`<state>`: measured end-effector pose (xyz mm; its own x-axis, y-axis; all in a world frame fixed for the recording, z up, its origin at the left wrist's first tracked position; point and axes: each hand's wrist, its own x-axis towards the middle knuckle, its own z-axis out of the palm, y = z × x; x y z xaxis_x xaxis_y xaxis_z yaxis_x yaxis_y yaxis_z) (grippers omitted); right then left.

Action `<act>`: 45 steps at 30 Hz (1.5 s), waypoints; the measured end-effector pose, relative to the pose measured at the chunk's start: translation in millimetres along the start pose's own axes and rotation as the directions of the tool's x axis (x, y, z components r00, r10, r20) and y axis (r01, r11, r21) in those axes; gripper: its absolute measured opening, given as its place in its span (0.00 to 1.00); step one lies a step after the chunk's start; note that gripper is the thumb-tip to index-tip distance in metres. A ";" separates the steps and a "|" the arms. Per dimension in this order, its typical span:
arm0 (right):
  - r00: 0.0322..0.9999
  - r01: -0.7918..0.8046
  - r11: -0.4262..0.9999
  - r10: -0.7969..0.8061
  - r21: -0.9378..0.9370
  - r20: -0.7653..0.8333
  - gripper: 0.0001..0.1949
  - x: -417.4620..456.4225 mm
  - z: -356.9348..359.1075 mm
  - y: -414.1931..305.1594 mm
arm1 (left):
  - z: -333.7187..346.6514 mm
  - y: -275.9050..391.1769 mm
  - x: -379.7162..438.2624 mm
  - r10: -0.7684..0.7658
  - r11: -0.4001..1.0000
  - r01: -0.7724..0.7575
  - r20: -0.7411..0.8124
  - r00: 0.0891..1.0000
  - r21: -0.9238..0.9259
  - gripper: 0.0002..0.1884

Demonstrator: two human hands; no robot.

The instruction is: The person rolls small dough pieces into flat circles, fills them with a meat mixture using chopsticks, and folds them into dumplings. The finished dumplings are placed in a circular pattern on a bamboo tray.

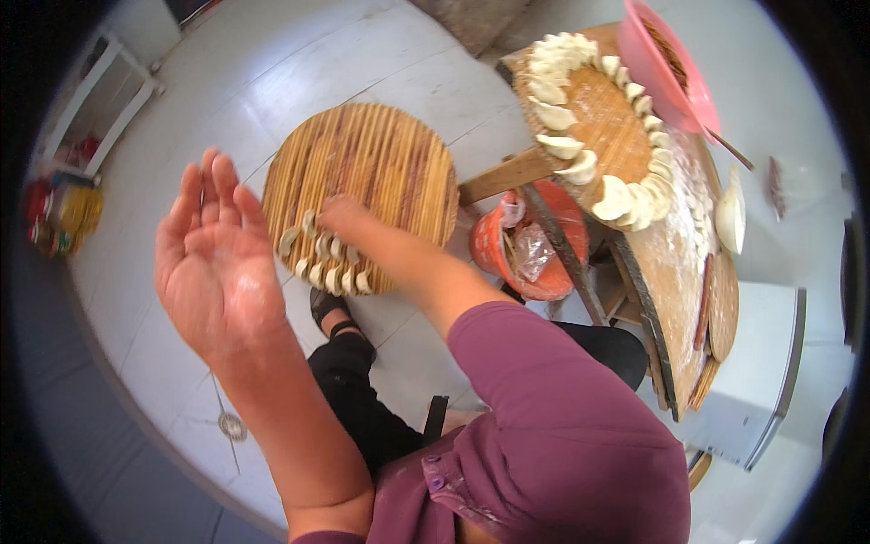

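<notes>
My left hand (228, 265) is raised on the left, palm up and bare, with a white, flour-like patch near the wrist. Its fingers are extended and nothing lies in it. My right hand (345, 216) reaches down onto a round tray of plant stalks (367, 156). Its fingertips are blurred and partly hidden, close beside a dumpling (309, 223); whether they grip it is unclear. Several more small crescent dumplings (333, 277) sit in rows along the tray's near edge.
On a floured wooden table (673, 306), a second round tray (605, 115) carries a ring of dumplings. Beside it are a pink basin (669, 68), a white bowl (729, 214) and a rolling pin (704, 302). A red bucket (486, 241) holding plastic stands below. Bottles (75, 211) stand at far left.
</notes>
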<state>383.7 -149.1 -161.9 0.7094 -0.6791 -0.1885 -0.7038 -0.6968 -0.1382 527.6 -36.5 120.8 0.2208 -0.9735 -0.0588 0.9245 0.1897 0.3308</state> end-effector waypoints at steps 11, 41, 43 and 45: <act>0.917 -0.189 0.616 0.389 0.765 -0.088 0.14 -122.2 -93.2 -25.1 | 12.3 -14.7 0.0 -0.019 0.995 0.030 -0.114 0.993 0.097 0.17; 0.588 -0.740 0.439 0.791 0.511 0.172 0.05 -308.4 -352.7 96.3 | 50.7 -43.6 -6.7 -0.074 0.994 0.091 -0.235 0.969 0.064 0.17; 0.596 -0.737 0.448 0.784 0.506 0.173 0.05 -307.7 -352.5 98.1 | 51.3 -42.5 -5.9 -0.075 0.994 0.092 -0.238 0.968 0.062 0.17; 0.595 -0.741 0.449 0.784 0.500 0.178 0.06 -308.8 -355.7 96.2 | 51.7 -43.6 -4.9 -0.086 0.993 0.101 -0.238 0.967 0.053 0.17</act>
<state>110.3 -88.4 228.8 -0.1363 -0.9092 -0.3934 -0.8601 0.3057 -0.4084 470.1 -46.6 155.3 0.2083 -0.9278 -0.3097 0.9243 0.0832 0.3724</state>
